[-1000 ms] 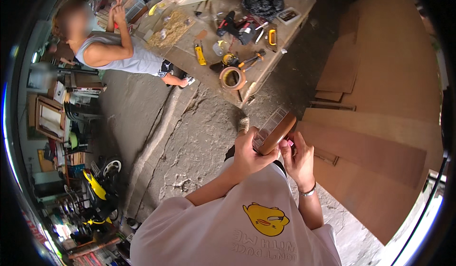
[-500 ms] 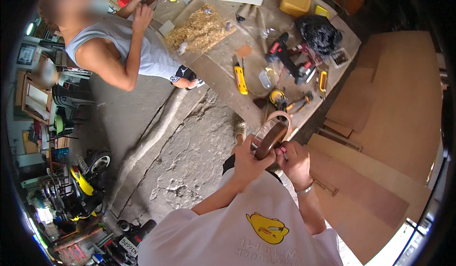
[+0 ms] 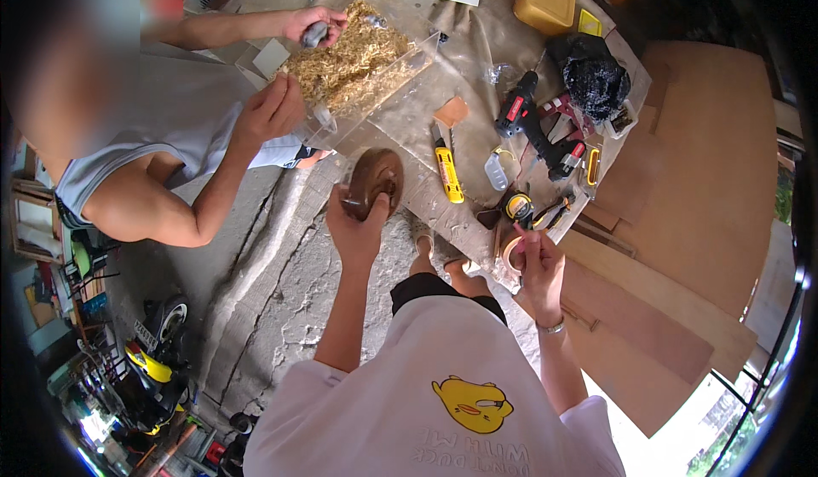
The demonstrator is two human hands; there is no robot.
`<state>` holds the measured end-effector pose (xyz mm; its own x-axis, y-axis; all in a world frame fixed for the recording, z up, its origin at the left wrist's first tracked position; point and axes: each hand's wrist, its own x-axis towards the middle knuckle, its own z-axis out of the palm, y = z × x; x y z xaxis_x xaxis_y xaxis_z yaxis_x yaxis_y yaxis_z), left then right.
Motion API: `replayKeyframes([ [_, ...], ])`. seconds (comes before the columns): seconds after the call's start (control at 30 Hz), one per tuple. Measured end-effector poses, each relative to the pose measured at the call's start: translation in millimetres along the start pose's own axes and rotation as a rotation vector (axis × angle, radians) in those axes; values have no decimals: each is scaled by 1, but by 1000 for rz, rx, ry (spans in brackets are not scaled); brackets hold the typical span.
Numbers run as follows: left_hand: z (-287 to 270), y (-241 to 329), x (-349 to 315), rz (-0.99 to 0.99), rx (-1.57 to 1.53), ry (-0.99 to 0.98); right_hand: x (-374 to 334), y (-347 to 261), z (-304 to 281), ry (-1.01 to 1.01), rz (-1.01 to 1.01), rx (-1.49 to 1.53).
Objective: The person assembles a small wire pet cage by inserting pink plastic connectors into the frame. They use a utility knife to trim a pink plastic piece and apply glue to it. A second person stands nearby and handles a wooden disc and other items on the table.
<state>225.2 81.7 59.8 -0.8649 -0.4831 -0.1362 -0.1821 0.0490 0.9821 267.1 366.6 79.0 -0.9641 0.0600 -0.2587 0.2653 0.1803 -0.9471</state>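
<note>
In my left hand [image 3: 354, 226] is a brown round wheel [image 3: 373, 179], like a hamster's exercise wheel, with my thumb pressed on its face. It is raised off the table's near left edge, close to a clear box. My right hand [image 3: 543, 264] pinches a small pink piece [image 3: 519, 231] at the table's near corner; its exact kind is too small to make out. Beside those fingers stands a roll of tape [image 3: 511, 254], partly hidden by the hand.
A person at left holds a small grey animal [image 3: 314, 34] over a clear box [image 3: 417, 60] of shavings. The table bears a yellow cutter [image 3: 448, 173], a drill [image 3: 532, 123], a tape measure [image 3: 517, 205], a black bag [image 3: 592, 72] and a yellow tub [image 3: 544, 2]. Plywood sheets [image 3: 682, 179] lean at right.
My hands have moved apart: the left carries the wheel left and farther out, the right stays near the corner with the pink piece. The other person has leaned in over the box.
</note>
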Motion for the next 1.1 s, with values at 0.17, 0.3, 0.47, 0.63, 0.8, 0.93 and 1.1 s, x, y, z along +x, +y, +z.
replayKeyframes([
  [0.17,29,-22,19,-330,-554,-259,38,2,33,-10,-224,-189],
  [0.3,44,-65,33,-506,-859,-483,67,16,76,-79,20,240],
  [0.47,61,-123,50,-626,-1123,-588,112,64,88,-88,4,2],
  [0.63,71,-136,65,-713,-1191,-695,144,74,86,-296,232,-38],
  [0.8,93,-131,85,-870,-1438,-766,156,81,85,-306,335,151],
  [0.93,108,-149,97,-790,-1105,-673,155,74,79,-221,446,286],
  [1.1,121,-138,117,38,302,-471,165,83,68,59,487,242],
])
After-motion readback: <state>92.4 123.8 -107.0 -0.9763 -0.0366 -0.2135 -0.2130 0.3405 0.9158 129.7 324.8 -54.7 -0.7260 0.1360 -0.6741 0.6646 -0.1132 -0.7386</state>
